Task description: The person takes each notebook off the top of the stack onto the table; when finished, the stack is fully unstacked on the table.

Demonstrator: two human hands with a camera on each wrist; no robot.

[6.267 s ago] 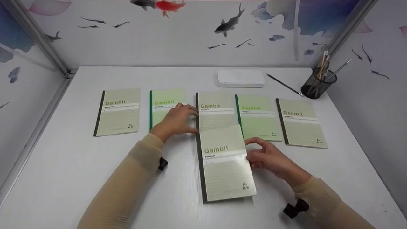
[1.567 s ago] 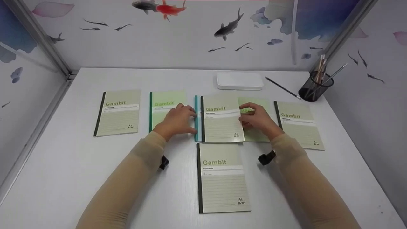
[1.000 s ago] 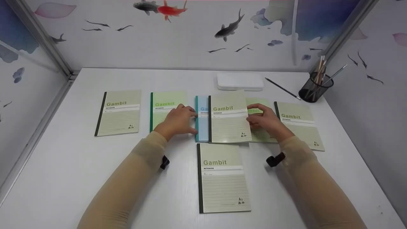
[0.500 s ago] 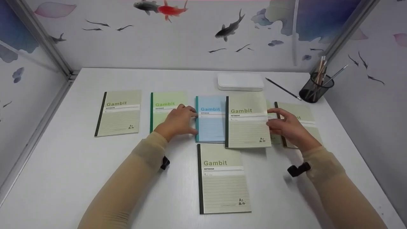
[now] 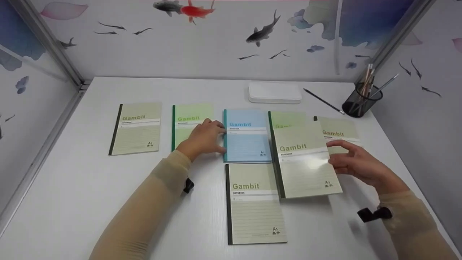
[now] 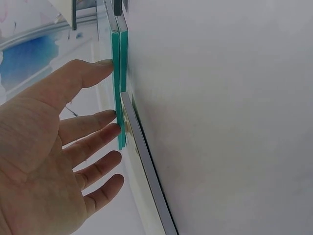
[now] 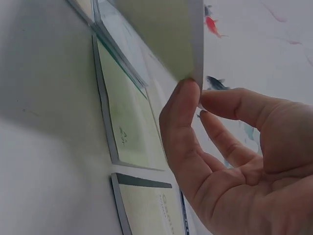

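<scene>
In the head view my right hand point(image 5: 361, 164) pinches the right edge of a beige notebook point(image 5: 306, 173), tilted and raised off the desk. The right wrist view shows thumb and fingers on the corner of that beige notebook point(image 7: 166, 39). My left hand point(image 5: 204, 136) touches the teal spine of a blue notebook point(image 5: 247, 148) with thumb and fingertips. Seen from the left wrist, the fingers are extended, and two teal-spined notebooks point(image 6: 123, 54) lie stacked there. Another beige notebook point(image 5: 256, 216) lies in front of the blue one.
A beige notebook point(image 5: 139, 135) and a green notebook point(image 5: 191, 110) lie left. Another green notebook point(image 5: 287, 117) and a beige one point(image 5: 343, 126) lie right, partly covered by the held notebook. Behind are a white case point(image 5: 275, 93), a pencil point(image 5: 323, 101) and a pencil cup point(image 5: 361, 101).
One beige notebook was laid down in front. The right hand then drew a second beige notebook off the blue one, rightward and nearer. The left hand has stayed in place.
</scene>
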